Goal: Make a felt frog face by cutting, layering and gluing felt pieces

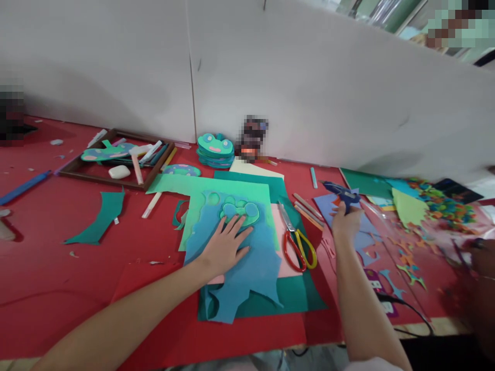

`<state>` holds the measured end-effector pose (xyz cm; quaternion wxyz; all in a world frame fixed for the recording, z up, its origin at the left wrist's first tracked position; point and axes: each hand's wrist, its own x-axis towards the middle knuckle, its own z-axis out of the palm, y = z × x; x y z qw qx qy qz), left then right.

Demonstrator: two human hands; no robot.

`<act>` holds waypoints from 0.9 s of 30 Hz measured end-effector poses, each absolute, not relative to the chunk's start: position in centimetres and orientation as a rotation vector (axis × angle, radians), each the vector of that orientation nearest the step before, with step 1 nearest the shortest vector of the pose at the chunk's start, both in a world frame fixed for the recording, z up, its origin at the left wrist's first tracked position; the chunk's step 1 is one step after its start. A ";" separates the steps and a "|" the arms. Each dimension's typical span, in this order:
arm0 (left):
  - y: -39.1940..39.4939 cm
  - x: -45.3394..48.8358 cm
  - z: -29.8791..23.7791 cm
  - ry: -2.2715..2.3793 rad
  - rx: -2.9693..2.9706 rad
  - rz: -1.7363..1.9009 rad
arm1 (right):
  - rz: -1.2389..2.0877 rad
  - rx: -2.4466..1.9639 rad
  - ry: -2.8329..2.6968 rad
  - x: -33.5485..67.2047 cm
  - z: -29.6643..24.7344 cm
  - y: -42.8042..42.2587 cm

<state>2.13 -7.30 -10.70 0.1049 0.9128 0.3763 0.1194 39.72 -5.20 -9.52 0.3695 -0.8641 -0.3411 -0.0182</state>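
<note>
My left hand lies flat with fingers spread on a blue felt sheet, its fingertips touching a green frog-shaped cutout. The blue felt rests on light green, pink and dark green sheets. My right hand is closed around the handle of a blue glue gun, whose nozzle points left above a purple sheet. Red and yellow handled scissors lie between my two hands.
A wooden tray at the back left holds glue sticks and felt shapes. A stack of frog faces stands by the white wall. Coloured scraps cover the right side. Another person's hand shows at far right. A black cord runs along the table's front edge.
</note>
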 end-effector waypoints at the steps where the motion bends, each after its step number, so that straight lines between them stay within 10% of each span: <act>1: -7.3 2.1 -10.7 1.110 2.693 0.347 | -0.075 -2.201 -0.828 39.4 -9.2 -5.5; 27: -7.8 2.4 -10.5 1.208 2.765 0.357 | 0.366 -1.950 -1.090 24.1 -7.6 -8.7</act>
